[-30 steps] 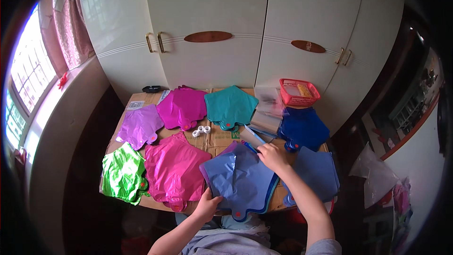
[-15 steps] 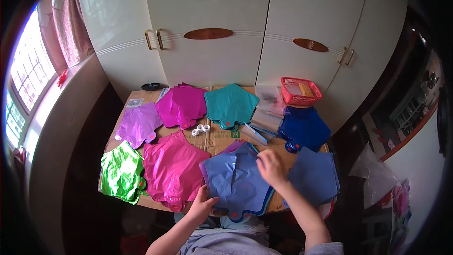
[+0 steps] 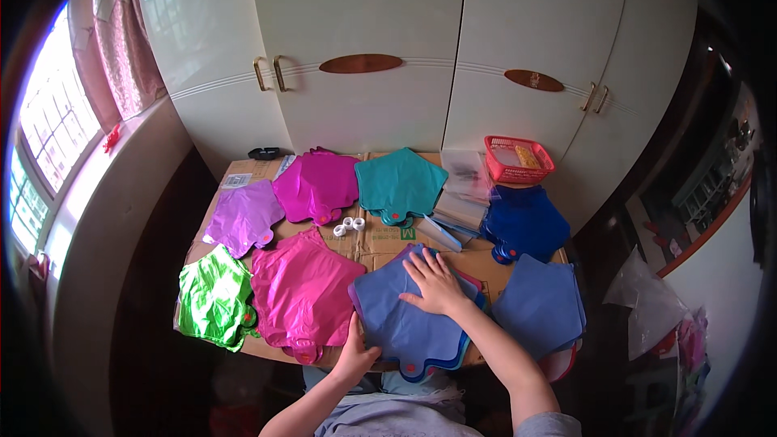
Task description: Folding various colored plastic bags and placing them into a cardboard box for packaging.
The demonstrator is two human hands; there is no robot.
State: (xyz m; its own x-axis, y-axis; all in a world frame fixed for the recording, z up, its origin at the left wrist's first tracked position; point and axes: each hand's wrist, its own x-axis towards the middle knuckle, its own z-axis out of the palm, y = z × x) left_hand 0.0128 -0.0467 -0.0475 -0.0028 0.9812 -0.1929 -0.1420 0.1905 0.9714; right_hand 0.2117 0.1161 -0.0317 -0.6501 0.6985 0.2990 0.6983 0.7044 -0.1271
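A stack of flat, star-shaped foil balloons lies at the near middle of the table, a greyish-blue one on top and purple, teal and darker blue edges showing beneath. My right hand rests flat on its upper part, fingers spread. At the stack's lower left edge, my left hand grips the rim, thumb on top; its other fingers are partly hidden. To the left lies a pink foil balloon pile, close to the left hand. More greyish-blue foil balloons lie to the right, beside my right forearm.
Green, lilac, magenta, teal and dark blue foil piles ring the cardboard-covered table. White rolls, clear plastic sleeves and a red basket sit among them. Cabinets stand behind.
My right hand has gone from the stack's right edge to lying flat on top, fingers spread. The top balloon looks smoother. My left hand stays at the lower left edge.
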